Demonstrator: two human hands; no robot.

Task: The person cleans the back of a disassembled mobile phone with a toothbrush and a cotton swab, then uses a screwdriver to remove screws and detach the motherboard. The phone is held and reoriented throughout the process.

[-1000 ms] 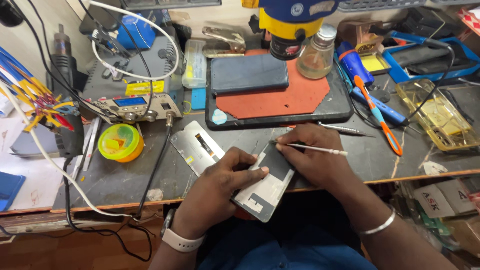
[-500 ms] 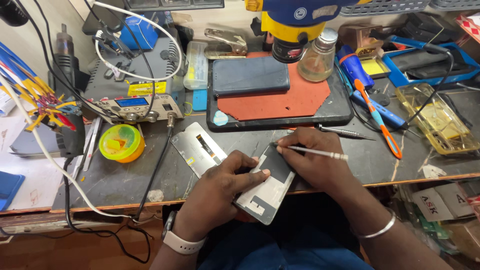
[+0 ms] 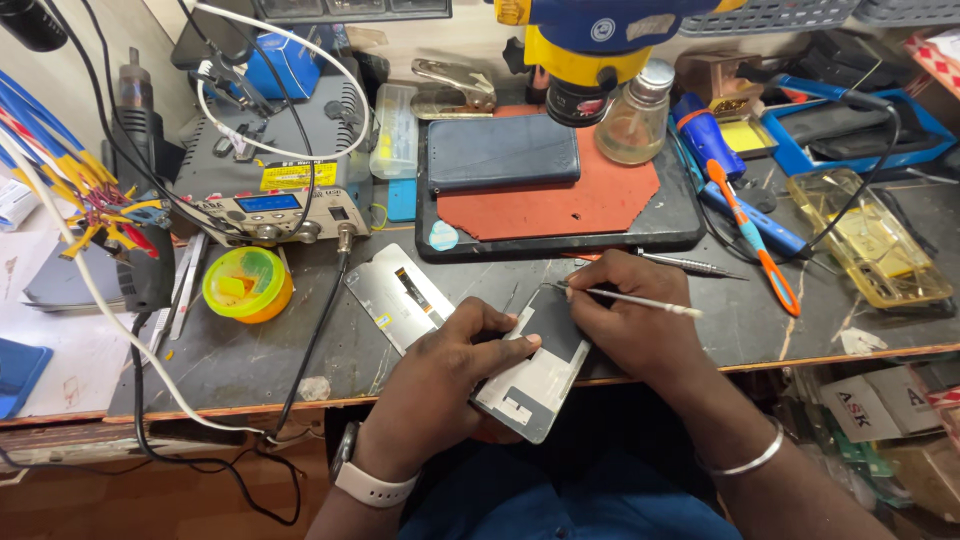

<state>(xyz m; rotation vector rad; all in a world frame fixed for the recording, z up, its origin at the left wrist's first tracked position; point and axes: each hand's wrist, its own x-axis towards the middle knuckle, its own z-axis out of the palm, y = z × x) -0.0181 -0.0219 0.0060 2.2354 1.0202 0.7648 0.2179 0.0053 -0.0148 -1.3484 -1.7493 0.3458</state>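
Observation:
My left hand (image 3: 450,365) grips a silver phone frame (image 3: 535,375) with a dark panel, holding it tilted over the bench's front edge. In my right hand (image 3: 630,320) is a thin white-handled tool (image 3: 640,301); its tip touches the top edge of the frame. A second silver phone panel (image 3: 395,295) lies flat on the bench just left of my left hand. My left wrist carries a white watch, my right a metal bangle.
A black mat with a red pad (image 3: 560,200) and a dark phone (image 3: 503,152) lies behind. A rework station (image 3: 270,170) with cables is at the left, a yellow-green tin (image 3: 247,283) beside it. A glass bottle (image 3: 630,120), orange tool (image 3: 755,240) and yellow tray (image 3: 870,240) are at the right.
Both hands have stayed on the phone frame; the tool tip has shifted slightly along its top edge. The view has moved a little closer.

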